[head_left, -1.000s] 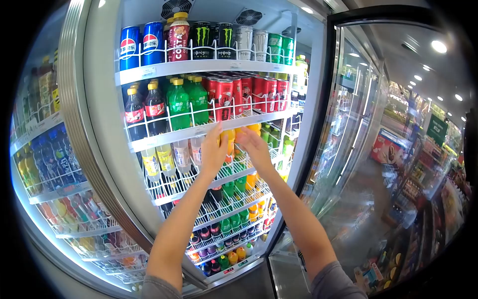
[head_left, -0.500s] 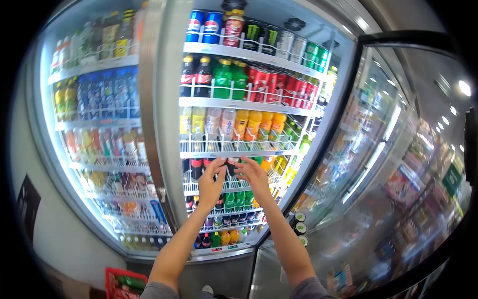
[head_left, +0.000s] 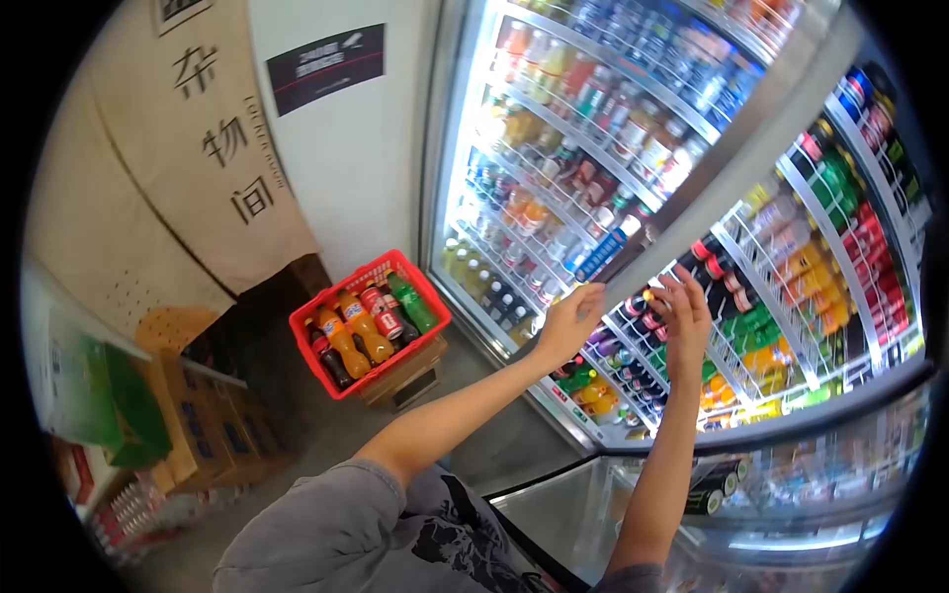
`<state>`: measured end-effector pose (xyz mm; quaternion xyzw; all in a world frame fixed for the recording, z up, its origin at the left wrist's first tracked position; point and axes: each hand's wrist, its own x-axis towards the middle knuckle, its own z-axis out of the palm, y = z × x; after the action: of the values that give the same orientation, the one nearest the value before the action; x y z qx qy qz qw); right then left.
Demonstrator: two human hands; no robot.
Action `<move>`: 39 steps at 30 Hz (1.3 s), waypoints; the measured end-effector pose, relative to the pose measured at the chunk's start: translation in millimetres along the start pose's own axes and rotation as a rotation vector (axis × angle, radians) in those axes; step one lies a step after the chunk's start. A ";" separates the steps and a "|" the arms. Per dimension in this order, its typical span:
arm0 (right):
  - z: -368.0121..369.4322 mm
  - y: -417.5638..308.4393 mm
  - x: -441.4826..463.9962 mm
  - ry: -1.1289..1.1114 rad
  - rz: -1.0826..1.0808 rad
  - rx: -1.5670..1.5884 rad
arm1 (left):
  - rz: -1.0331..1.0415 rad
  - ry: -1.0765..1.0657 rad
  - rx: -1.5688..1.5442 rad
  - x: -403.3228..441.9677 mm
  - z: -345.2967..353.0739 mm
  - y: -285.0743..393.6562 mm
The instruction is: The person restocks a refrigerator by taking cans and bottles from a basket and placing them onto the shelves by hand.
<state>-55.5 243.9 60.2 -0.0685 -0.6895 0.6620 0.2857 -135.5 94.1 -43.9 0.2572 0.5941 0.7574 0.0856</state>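
My left hand (head_left: 571,322) is held in front of the drinks fridge, close to the metal door post (head_left: 727,158). Its fingers are loosely bent, and nothing shows in them. To its right, my right hand (head_left: 682,314) is raised before the lower shelves with fingers apart and no object in it. Behind it are cola bottles (head_left: 714,259) and green soda bottles (head_left: 756,326). A red basket (head_left: 341,393) stands at the left, away from both hands. It holds orange soda bottles (head_left: 341,341), dark cola bottles and a green bottle (head_left: 412,302).
The basket rests on a cardboard box (head_left: 405,376). An open glass door (head_left: 554,484) extends at the lower right, with several dark cans (head_left: 717,486) near it. More boxes (head_left: 203,425) and packed bottles are stacked at the far left, beside a curtain (head_left: 148,148).
My view has swung left and down, bringing the red basket and curtain fully into sight. Both hands remain raised and empty, now before the lower part of the fridge.
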 end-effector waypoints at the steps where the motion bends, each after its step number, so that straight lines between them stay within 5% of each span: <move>1: 11.6 5.7 -0.1 -0.022 0.030 0.000 | 0.009 0.027 -0.001 -2.1 -16.1 1.1; 11: 94.6 47.7 37.5 -0.276 0.120 -0.071 | -0.102 0.194 0.039 9.8 -176.2 -28.3; 20: 215.6 145.0 58.3 -0.454 0.274 0.040 | -0.234 0.584 0.019 -32.7 -357.0 -120.9; 25: 298.8 206.2 44.6 -0.685 0.398 0.031 | -0.440 0.699 -0.208 -82.9 -376.5 -101.8; 32: 351.8 320.1 26.0 -0.848 0.578 -0.020 | -0.625 0.756 -0.307 -118.8 -399.3 -170.2; 39: 369.0 428.8 -12.3 -0.943 0.528 -0.500 | -0.637 0.772 -0.330 -105.8 -385.5 -205.7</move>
<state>-345.9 -35.4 -337.1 -0.0014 -0.8366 0.4872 -0.2504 -270.8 -224.4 -331.0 -0.2507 0.5039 0.8169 0.1261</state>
